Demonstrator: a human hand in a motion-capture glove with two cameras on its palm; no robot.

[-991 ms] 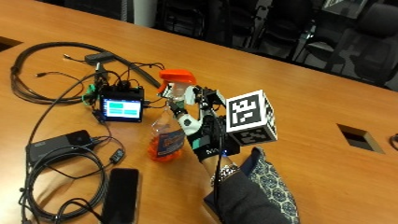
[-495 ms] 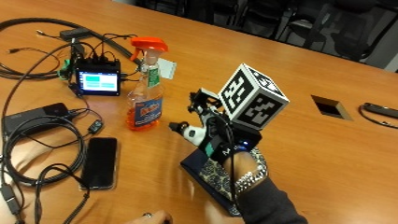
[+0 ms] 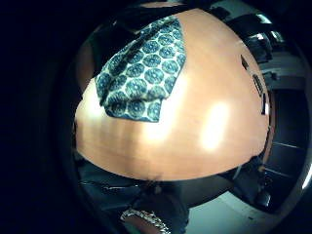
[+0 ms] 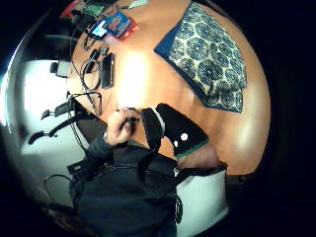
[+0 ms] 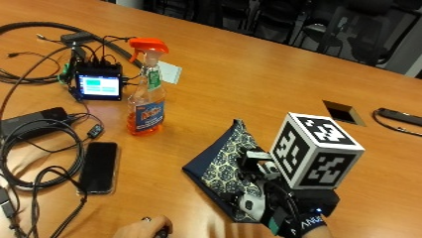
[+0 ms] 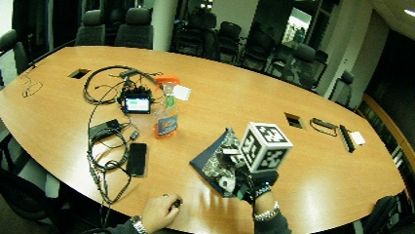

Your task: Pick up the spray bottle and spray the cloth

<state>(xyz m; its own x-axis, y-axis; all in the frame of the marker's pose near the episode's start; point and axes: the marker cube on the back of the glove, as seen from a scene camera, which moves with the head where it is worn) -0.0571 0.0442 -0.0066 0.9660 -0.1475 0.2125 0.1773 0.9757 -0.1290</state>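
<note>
The spray bottle (image 5: 147, 91) stands upright left of centre in the outside view, untouched. The patterned cloth (image 5: 227, 166) lies lower centre, beneath the gloved right hand (image 5: 280, 210); whether its fingers are curled cannot be told.

Overhead room light falls on the bench (image 5: 264, 84), leaving 2 pale glare patches on the wood in the little finger side palm view and 1 in the thumb side view. Both palm views bend strongly toward dark rims. The room behind is dim. The outside view is slightly soft.
</note>
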